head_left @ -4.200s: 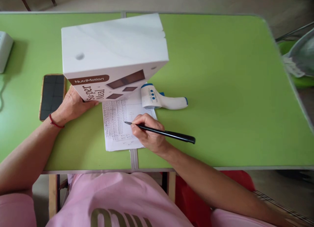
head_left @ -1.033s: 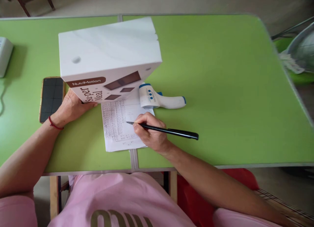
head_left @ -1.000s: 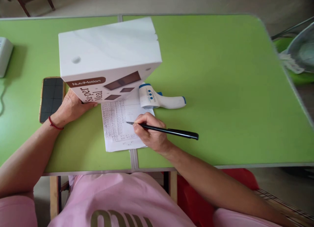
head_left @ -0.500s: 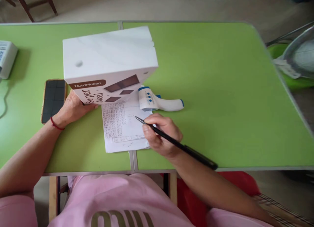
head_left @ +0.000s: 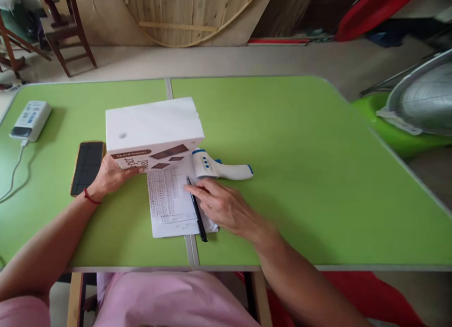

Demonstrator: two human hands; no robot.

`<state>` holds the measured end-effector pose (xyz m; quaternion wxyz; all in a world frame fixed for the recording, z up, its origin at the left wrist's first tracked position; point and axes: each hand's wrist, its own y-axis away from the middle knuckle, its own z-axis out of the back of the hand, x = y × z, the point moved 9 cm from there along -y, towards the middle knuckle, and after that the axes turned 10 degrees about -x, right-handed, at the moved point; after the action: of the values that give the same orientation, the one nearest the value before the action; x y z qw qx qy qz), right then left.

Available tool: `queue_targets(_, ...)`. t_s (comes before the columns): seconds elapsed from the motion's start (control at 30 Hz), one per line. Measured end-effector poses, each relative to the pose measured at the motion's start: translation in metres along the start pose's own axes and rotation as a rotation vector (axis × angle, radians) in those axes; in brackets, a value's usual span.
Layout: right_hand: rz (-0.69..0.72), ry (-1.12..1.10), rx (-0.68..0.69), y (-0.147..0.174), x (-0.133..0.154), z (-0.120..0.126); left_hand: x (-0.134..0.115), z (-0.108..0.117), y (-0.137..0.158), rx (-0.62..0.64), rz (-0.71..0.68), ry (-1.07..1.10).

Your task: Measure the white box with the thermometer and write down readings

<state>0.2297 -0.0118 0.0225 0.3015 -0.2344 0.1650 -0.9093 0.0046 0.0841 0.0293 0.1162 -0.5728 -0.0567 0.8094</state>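
Note:
My left hand (head_left: 110, 177) grips the lower left corner of a white NutriMotion box (head_left: 151, 122), thumb along its printed front. The box is tilted, and its base is hidden from me. Beneath and in front of it lie handwritten paper sheets (head_left: 162, 195). A black pen (head_left: 197, 209) rests slantwise on the sheets. Above it, my right hand (head_left: 221, 202) reaches over with its index finger stretched out across the pen's upper part; the fingers are not wrapped around it. A white and blue infrared thermometer (head_left: 221, 167) lies just beyond my right hand, beside the box.
A phone (head_left: 87, 168) in an orange-edged case lies left of my left hand. A white power bank (head_left: 31, 120) with a cable sits at the far left of the green table (head_left: 300, 167). Chairs (head_left: 67, 30) stand behind, and a metal basin (head_left: 420, 96) is off the right edge.
The pen has gone from my right hand onto the papers, and that hand's fingers have loosened. The camera view has tilted up, showing more of the room. My left hand still holds the box.

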Motion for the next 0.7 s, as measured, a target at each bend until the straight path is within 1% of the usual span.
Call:
queue_targets(0.07, 0.02, -0.006, -0.037, -0.004, 0.002, 0.006, -0.002, 0.006, 0.001, -0.054, 0.048, 0.018)
queue_targets(0.13, 0.039, 0.017, -0.064, -0.007, 0.005, 0.009, -0.011, 0.01, 0.002, -0.079, 0.096, 0.072)
queue_targets(0.2, 0.063, 0.054, -0.054, -0.009, 0.009, 0.008, -0.024, 0.007, 0.002, -0.031, 0.144, 0.156)
queue_targets(0.27, 0.087, 0.08, -0.041, -0.01, 0.012, 0.007, -0.038, 0.0, 0.006, 0.062, 0.192, 0.273)
queue_targets(0.3, 0.099, 0.08, -0.047, -0.01, 0.013, 0.007, -0.043, -0.003, 0.009, 0.104, 0.216, 0.33)
queue_targets(0.37, 0.114, 0.067, -0.085, -0.011, 0.015, 0.012, -0.049, -0.006, 0.019, 0.147, 0.268, 0.407)
queue_targets(0.47, 0.095, 0.05, -0.193, -0.012, 0.01, 0.027, -0.04, -0.008, 0.039, 0.118, 0.366, 0.439)
queue_targets(0.53, 0.024, 0.101, -0.269, -0.012, 0.0, 0.038, -0.03, -0.012, 0.053, 0.081, 0.415, 0.473)
queue_targets(0.57, -0.023, 0.148, -0.286, -0.011, -0.007, 0.041, -0.026, -0.015, 0.059, 0.068, 0.43, 0.491)
queue_targets(0.63, -0.104, 0.255, -0.25, -0.009, -0.023, 0.041, -0.019, -0.021, 0.068, 0.049, 0.459, 0.498)
queue_targets(0.7, -0.13, 0.318, -0.163, -0.007, -0.036, 0.034, -0.015, -0.023, 0.073, 0.027, 0.483, 0.467)
